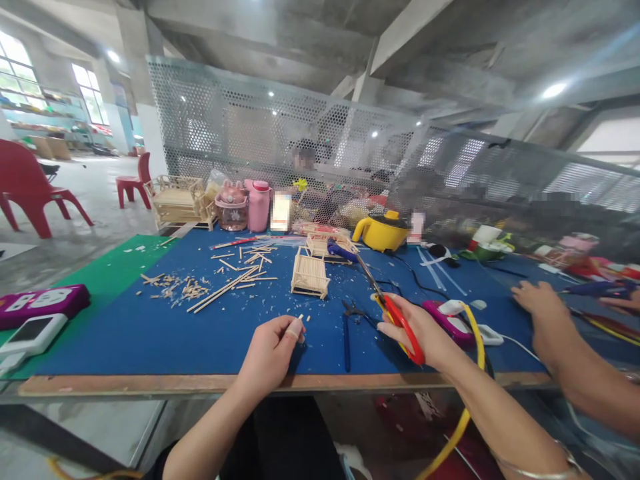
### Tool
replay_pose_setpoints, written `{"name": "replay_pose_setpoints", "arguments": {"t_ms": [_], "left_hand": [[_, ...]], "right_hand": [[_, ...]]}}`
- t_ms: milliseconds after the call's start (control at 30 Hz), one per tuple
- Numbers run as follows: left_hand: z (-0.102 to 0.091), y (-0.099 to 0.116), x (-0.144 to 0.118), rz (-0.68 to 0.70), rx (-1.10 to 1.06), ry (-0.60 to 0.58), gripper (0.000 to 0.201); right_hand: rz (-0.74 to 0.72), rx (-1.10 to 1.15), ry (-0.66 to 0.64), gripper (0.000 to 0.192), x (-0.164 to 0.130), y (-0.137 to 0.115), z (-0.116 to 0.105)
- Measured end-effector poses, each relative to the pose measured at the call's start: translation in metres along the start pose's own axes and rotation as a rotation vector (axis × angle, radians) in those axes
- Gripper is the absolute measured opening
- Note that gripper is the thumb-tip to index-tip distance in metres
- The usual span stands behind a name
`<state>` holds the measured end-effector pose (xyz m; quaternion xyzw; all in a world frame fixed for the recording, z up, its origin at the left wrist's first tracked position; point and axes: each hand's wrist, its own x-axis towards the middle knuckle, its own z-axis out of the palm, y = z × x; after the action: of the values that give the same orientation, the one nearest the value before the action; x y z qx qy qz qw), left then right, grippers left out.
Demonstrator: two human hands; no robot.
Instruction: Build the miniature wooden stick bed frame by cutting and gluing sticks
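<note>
My left hand (273,348) is closed over the near edge of the blue mat, thumb and finger pinching a short wooden stick (301,318) whose tip pokes out. A tiny cut piece (309,319) lies just beside it. In my right hand (431,333) are scissors (406,325) with red and yellow handles, blades pointing up and away to the left. Between the hands lie blue-handled cutting pliers (347,337), jaws apart. Farther in stands a small stick-built model (309,275), with a similar stick frame (320,245) behind it and a blue glue gun (342,250) beside that.
Loose sticks (227,288) and short offcuts (193,289) lie at left. A yellow pot (384,232), pink bottle (258,205) and larger stick model (183,201) line the mesh screen. A yellow cable (475,333) passes my right arm. A co-worker's hand (543,307) is at right.
</note>
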<state>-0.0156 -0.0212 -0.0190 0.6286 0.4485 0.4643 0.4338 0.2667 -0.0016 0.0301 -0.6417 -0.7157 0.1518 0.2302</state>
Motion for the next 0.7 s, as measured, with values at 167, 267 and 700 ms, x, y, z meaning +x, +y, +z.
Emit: {"name": "replay_pose_setpoints", "arguments": {"t_ms": [167, 267, 700], "left_hand": [[-0.001, 0.004, -0.001, -0.007, 0.006, 0.007, 0.036], [-0.001, 0.004, -0.002, -0.004, 0.002, 0.004, 0.035], [-0.004, 0.002, -0.002, 0.03, 0.037, 0.022, 0.035]], "right_hand": [[0.12, -0.3, -0.083, 0.046, 0.011, 0.005, -0.002], [0.15, -0.376, -0.056, 0.05, 0.017, 0.009, -0.008], [0.163, -0.252, -0.17, 0.035, -0.022, -0.064, 0.027]]}}
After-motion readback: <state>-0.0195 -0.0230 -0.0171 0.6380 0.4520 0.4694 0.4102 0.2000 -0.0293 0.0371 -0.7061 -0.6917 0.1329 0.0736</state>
